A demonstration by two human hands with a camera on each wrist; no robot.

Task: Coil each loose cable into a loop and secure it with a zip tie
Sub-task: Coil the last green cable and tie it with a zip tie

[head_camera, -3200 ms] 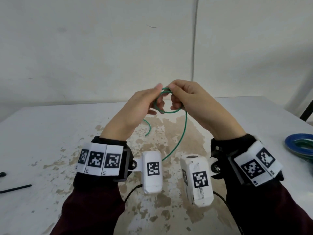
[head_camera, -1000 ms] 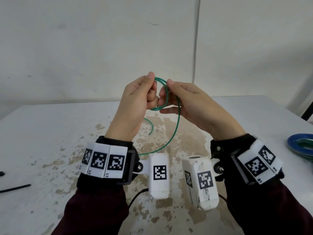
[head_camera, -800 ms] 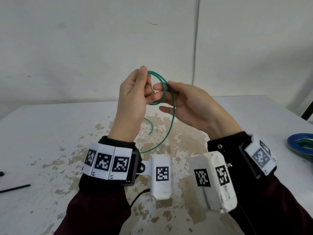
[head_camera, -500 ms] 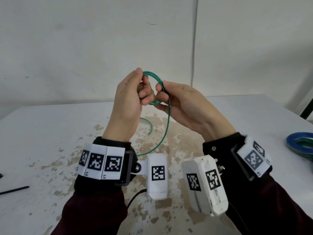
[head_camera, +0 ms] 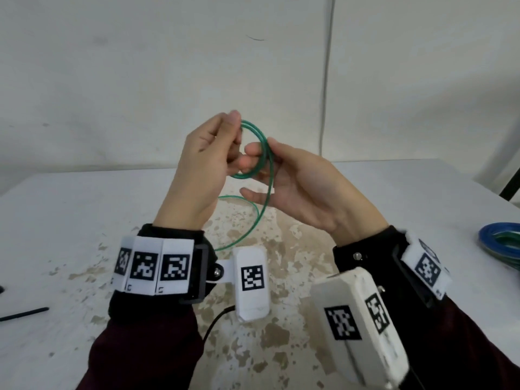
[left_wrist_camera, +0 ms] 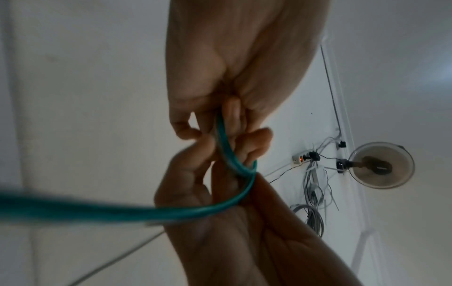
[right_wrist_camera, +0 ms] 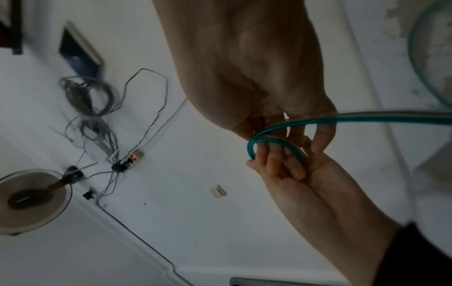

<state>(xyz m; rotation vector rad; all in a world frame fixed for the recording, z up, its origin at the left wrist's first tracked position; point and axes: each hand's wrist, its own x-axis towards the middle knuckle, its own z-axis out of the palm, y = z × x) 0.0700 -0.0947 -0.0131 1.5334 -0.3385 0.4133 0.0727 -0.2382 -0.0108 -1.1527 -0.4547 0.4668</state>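
Green cable (head_camera: 257, 153) looped between both hands; left (head_camera: 202, 170) pinching.

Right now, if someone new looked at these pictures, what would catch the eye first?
Both hands, raised above the table, work a green cable: the left hand pinches the small loop, the right hand guides the loose strand. At the table's right edge lies a blue coil.

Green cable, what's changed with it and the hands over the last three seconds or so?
Both hands rose, lifting the green cable higher above the table. The left hand keeps pinching the small coil; the right hand turned palm-up, guiding another turn on. The hanging tail is shorter. The black zip tie and the blue coil haven't moved.
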